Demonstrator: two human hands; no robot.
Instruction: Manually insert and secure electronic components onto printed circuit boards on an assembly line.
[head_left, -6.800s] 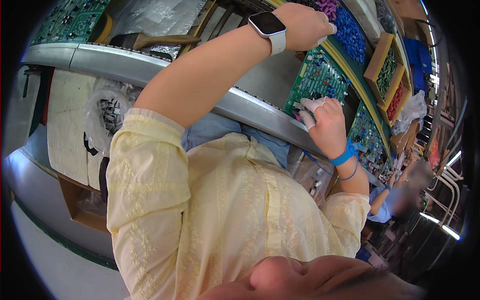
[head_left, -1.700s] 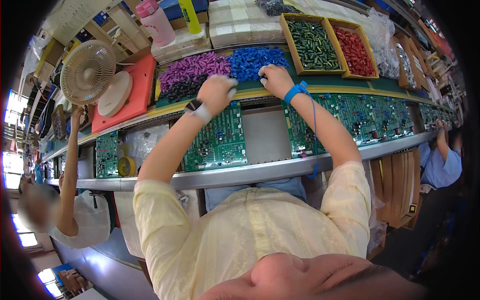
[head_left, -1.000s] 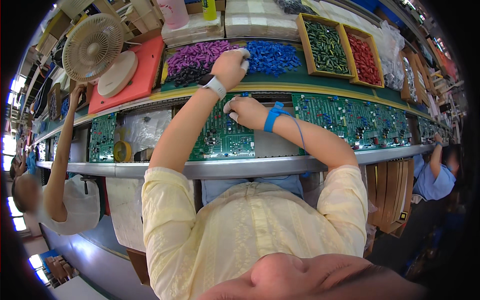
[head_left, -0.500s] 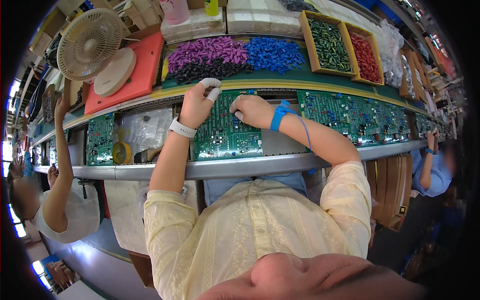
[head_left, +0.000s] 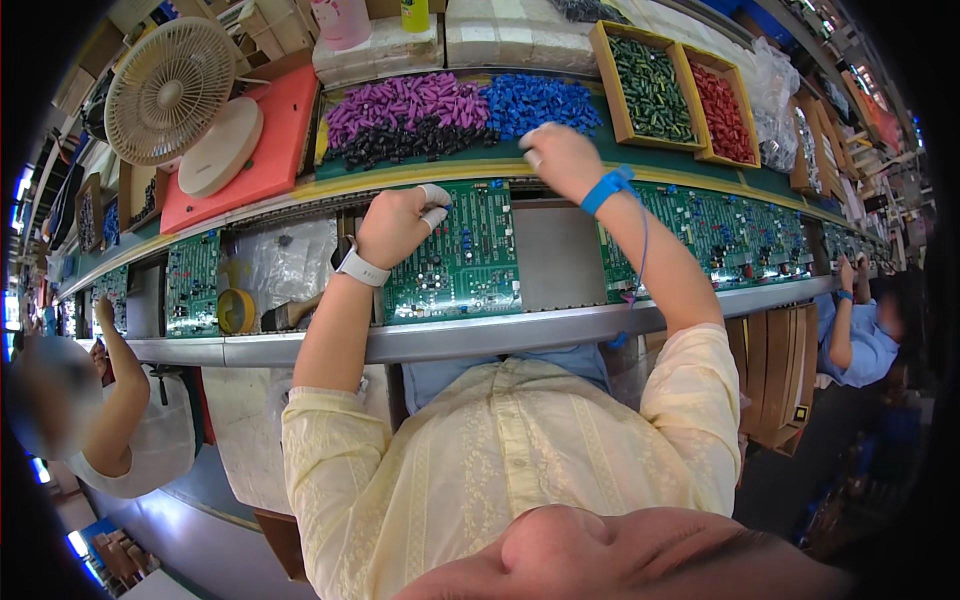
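Shelf: green point(head_left: 645, 162), it crosses the far side before us, with purple parts point(head_left: 415, 103), black parts point(head_left: 410, 144) and blue parts point(head_left: 540, 105) heaped loose; yellow boxes point(head_left: 604, 80) of green and red parts stand to their right.
Track: nearer to us, it carries green boards in a row; our circuit board point(head_left: 465, 260) lies flat, slightly left of centre.
Left hand point(head_left: 405, 222): we have it at our board's far left part, finger and thumb close together; we cannot tell what they hold.
Right hand point(head_left: 562, 160): we have it near the blue parts, fingers curled, their grip unclear to us.
Room: we see a fan point(head_left: 170, 90) at far left, one co-worker point(head_left: 150, 420) left, another point(head_left: 855, 335) right.
Edges: a metal rail point(head_left: 450, 334) bounds the track on our near side, a yellow strip point(head_left: 470, 172) the far.
Gaps: right of our board a grey plate point(head_left: 560, 260) shows; left, we have a tape roll point(head_left: 236, 311) and a brush point(head_left: 288, 314).
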